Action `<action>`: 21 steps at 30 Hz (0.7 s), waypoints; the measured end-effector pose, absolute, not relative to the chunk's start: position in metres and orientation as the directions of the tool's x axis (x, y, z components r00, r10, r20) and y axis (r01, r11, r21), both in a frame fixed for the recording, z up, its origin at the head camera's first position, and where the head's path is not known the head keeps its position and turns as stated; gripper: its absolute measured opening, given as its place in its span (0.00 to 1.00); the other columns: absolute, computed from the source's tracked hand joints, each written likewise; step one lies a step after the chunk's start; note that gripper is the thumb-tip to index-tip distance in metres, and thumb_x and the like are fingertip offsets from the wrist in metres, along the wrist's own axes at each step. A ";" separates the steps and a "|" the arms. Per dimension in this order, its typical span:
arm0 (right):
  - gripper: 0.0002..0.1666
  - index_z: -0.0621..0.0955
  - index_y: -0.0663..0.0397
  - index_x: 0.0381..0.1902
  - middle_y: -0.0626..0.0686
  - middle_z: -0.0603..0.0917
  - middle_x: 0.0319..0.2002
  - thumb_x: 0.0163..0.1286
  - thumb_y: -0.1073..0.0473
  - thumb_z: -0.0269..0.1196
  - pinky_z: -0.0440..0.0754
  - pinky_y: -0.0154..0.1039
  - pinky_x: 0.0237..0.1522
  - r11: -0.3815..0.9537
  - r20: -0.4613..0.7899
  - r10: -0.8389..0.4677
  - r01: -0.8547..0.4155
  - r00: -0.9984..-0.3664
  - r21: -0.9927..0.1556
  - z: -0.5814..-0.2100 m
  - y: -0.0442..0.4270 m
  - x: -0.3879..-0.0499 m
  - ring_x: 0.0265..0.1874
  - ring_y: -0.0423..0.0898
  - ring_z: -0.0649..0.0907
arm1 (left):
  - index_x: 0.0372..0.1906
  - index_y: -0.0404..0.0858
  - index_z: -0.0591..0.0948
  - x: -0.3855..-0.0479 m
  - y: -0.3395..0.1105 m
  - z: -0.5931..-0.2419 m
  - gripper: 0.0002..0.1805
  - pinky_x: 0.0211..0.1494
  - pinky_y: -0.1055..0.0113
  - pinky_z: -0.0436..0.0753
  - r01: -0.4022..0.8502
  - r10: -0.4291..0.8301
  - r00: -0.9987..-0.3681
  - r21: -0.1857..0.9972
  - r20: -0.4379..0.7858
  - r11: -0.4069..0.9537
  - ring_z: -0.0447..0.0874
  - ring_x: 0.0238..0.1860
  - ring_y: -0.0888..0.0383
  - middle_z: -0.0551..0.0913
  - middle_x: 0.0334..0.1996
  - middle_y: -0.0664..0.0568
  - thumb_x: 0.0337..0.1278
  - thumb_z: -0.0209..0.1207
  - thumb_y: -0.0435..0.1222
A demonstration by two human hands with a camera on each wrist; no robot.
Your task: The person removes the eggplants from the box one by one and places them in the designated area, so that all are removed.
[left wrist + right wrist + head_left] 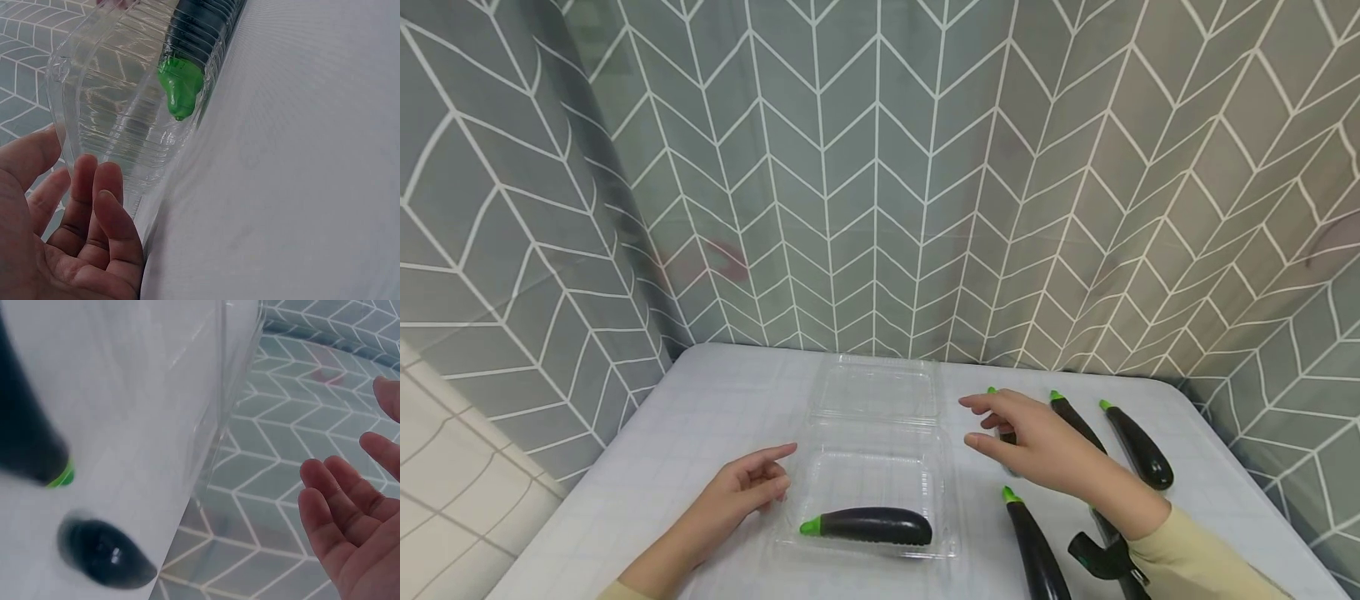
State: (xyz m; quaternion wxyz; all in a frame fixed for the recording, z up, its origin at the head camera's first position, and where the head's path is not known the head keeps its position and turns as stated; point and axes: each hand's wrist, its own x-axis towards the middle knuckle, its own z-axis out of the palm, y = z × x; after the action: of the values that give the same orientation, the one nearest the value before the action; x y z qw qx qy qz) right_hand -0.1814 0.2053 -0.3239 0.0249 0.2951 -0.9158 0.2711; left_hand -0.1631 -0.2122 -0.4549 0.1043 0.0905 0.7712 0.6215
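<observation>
A clear plastic clamshell container (880,433) lies with its lid folded back on the white table. Along its front side rests a dark eggplant (876,526) with a green stem end, which points left. My left hand (741,492) is beside the container's left rim, fingers loosely bent and holding nothing; whether a fingertip touches the rim, I cannot tell. Over the right side of the table hovers my right hand (1037,437), its fingers relaxed with nothing between them. It partly hides an eggplant (1007,435) beneath it.
More eggplants lie to the right: one at the front (1036,550), one behind my right wrist (1075,423), and one farthest right (1138,446). A black device (1105,557) sits at my right wrist. Grey chevron-patterned curtains (880,183) surround the table (715,400).
</observation>
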 end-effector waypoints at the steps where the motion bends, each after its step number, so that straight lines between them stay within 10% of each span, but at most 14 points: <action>1: 0.30 0.75 0.45 0.66 0.43 0.79 0.55 0.71 0.40 0.61 0.81 0.44 0.48 0.667 0.212 -0.538 -0.566 -0.816 -0.484 -0.324 0.202 -0.183 0.49 0.43 0.82 | 0.70 0.36 0.70 -0.163 -0.212 -0.455 0.30 0.38 0.65 0.80 0.009 0.268 -0.962 0.977 -0.049 0.211 0.80 0.36 0.54 0.79 0.41 0.41 0.67 0.61 0.39; 21: 0.25 0.76 0.45 0.64 0.43 0.79 0.56 0.72 0.48 0.63 0.80 0.46 0.49 0.532 0.162 -0.694 -0.651 -0.701 -0.541 -0.342 0.146 -0.193 0.48 0.43 0.82 | 0.70 0.36 0.70 -0.162 -0.212 -0.454 0.30 0.38 0.66 0.80 0.011 0.263 -0.964 0.977 -0.046 0.211 0.79 0.36 0.54 0.79 0.41 0.41 0.66 0.62 0.40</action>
State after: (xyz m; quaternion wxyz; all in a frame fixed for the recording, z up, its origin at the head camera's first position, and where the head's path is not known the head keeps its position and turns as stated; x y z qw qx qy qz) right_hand -0.1934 0.1458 -0.3423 -0.0365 0.3847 -0.8745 0.2931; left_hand -0.1623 -0.2119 -0.4544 0.1015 0.0887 0.7714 0.6219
